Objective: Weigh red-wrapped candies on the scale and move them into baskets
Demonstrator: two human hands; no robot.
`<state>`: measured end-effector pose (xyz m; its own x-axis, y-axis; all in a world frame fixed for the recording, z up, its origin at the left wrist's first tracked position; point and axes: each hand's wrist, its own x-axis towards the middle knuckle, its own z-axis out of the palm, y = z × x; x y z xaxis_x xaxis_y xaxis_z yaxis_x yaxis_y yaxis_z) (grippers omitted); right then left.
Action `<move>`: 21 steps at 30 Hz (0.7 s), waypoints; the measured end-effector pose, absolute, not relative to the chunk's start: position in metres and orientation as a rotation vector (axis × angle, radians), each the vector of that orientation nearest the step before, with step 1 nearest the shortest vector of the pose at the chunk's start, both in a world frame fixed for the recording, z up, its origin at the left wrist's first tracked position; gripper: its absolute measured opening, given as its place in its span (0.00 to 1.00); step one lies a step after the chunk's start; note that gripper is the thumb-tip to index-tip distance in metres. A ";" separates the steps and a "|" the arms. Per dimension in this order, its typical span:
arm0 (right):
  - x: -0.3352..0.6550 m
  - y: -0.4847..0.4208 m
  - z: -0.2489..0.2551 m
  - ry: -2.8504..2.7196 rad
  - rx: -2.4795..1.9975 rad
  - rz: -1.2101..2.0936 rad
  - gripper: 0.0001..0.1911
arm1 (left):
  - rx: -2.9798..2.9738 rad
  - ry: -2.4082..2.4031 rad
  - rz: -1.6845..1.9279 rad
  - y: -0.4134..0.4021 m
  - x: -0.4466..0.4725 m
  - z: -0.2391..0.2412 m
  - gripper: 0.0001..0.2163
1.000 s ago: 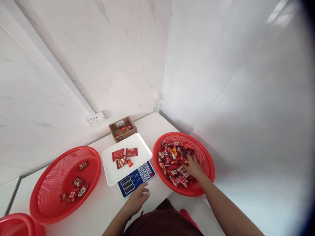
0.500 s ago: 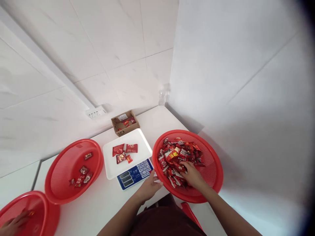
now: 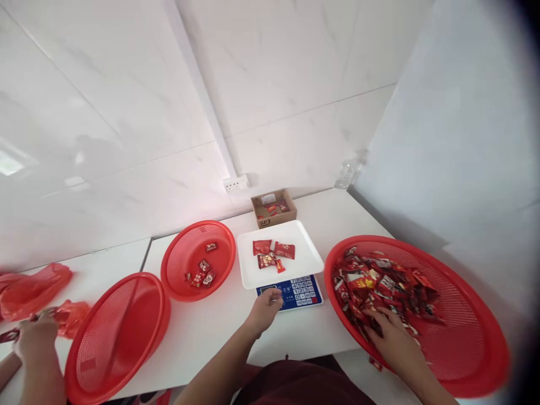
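My right hand (image 3: 391, 336) reaches into a large red mesh basket (image 3: 491, 337) on the right. Its fingers are apart and rest on a heap of red-wrapped snack packets (image 3: 383, 281); some fingertips are hidden among them. My left hand (image 3: 265, 312) hovers at the front of a blue digital scale (image 3: 302, 292), its fingers curled together with no packet visible in them. On the scale, a white tray (image 3: 248, 275) carries several red packets (image 3: 266, 260) of different sizes.
A small cardboard box (image 3: 276, 220) with packets stands behind the tray. Left of the scale are a red basket (image 3: 172, 261) with several packets and another red basket (image 3: 158, 337). Another person's hand (image 3: 40, 337) holds a packet near red plastic bags (image 3: 37, 287). A clear bottle (image 3: 346, 174) stands in the corner.
The view has swung left. My left hand has moved from the right basket's rim to the scale's front. The other person's hand has left the nearer left basket.
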<state>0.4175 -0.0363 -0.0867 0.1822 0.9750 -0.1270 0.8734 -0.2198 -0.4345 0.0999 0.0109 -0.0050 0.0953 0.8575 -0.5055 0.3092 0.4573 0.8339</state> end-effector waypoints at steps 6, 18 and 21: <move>0.393 -0.041 -0.118 -1.716 -2.060 0.411 0.20 | 1.108 1.612 0.646 0.000 0.038 -0.009 0.14; 0.386 -0.042 -0.116 -1.716 -2.104 0.323 0.24 | 1.162 2.847 0.205 0.006 -0.147 0.009 0.35; 0.388 -0.041 -0.117 -1.742 -2.051 0.327 0.24 | 0.856 2.769 0.057 0.008 -0.179 0.005 0.41</move>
<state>0.3884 -0.0407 -0.1168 0.1839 0.9784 0.0942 0.8774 -0.1202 -0.4644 -0.1793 0.0082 0.0046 -0.7988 0.5605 -0.2186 0.5510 0.8275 0.1082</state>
